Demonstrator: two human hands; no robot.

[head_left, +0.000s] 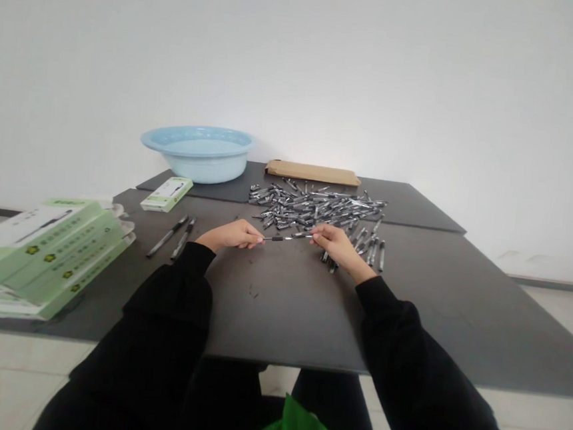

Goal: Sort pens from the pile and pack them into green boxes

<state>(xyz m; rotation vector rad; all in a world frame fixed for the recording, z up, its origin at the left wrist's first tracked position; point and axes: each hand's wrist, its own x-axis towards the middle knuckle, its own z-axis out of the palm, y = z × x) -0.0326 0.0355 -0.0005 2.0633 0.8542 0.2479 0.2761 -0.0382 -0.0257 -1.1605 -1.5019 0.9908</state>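
Note:
My left hand pinches one end of a slim pen part with a dark grip and a pale tip. Facing it, my right hand has its fingers closed on a clear and black pen piece. The two pieces point at each other in line; whether they touch is too small to tell. Just behind and beside my right hand spreads a large pile of black and clear pens. Two pens lie side by side to the left of my left hand.
Flattened green and white boxes are stacked at the left of the dark table. Behind them lie a small green and white box and a light blue basin. A brown cardboard piece rests at the back.

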